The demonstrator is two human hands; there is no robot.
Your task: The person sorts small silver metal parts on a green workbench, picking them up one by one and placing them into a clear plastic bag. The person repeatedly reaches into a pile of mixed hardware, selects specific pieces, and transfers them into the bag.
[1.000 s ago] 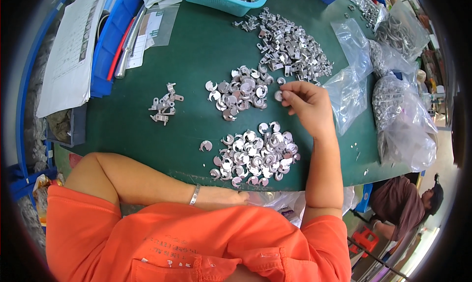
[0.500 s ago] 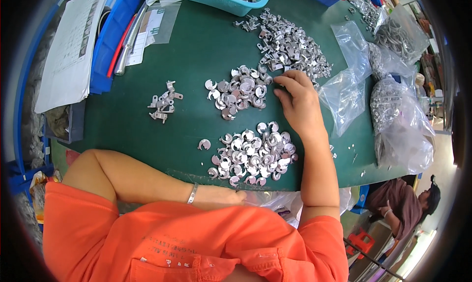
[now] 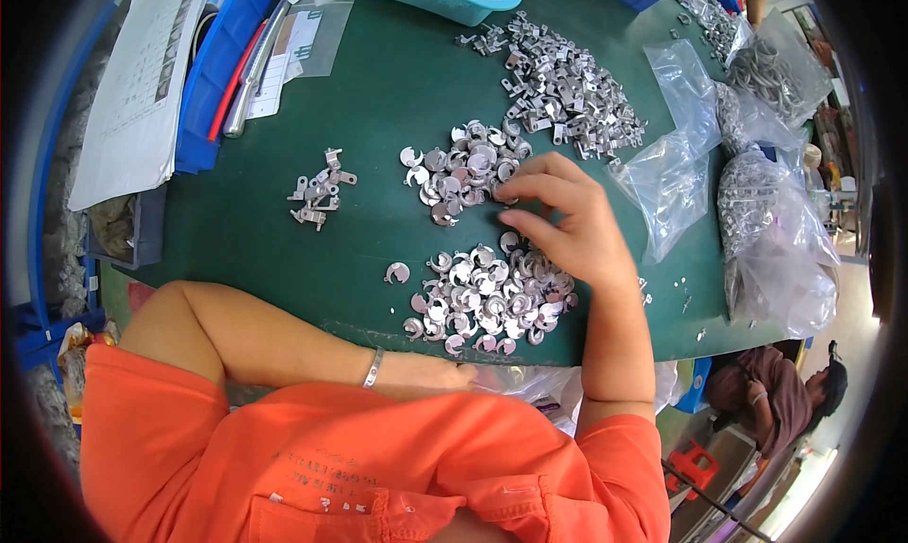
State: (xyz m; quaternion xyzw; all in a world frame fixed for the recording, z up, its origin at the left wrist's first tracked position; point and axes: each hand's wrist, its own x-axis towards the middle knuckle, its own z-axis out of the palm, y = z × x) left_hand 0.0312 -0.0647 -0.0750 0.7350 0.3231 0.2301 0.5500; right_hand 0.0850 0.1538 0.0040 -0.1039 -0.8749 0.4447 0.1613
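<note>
My right hand (image 3: pixel 572 223) hovers at the right side of two heaps of round, notched metal discs, its thumb and fingers apart and nothing visible between them. Its fingertips reach the right edge of the farther disc heap (image 3: pixel 459 169); the nearer disc heap (image 3: pixel 487 297) lies just below the thumb. My left hand (image 3: pixel 430 375) rests low at the table's front edge, close to my body, its fingers hidden from view. A large pile of small bent metal brackets (image 3: pixel 567 89) spreads beyond the right hand. A smaller cluster of brackets (image 3: pixel 322 191) sits to the left.
A turquoise basket (image 3: pixel 454 2) of metal parts stands at the far edge of the green table (image 3: pixel 227 231). Blue bins (image 3: pixel 203 131) and paper sheets (image 3: pixel 132 98) flank the left. Clear plastic bags (image 3: pixel 776 231) with parts line the right. Another person (image 3: pixel 771 392) is beyond the table.
My right hand has moved slightly left and nearer, from beside the farther disc heap to between the two heaps. The left hand stays put.
</note>
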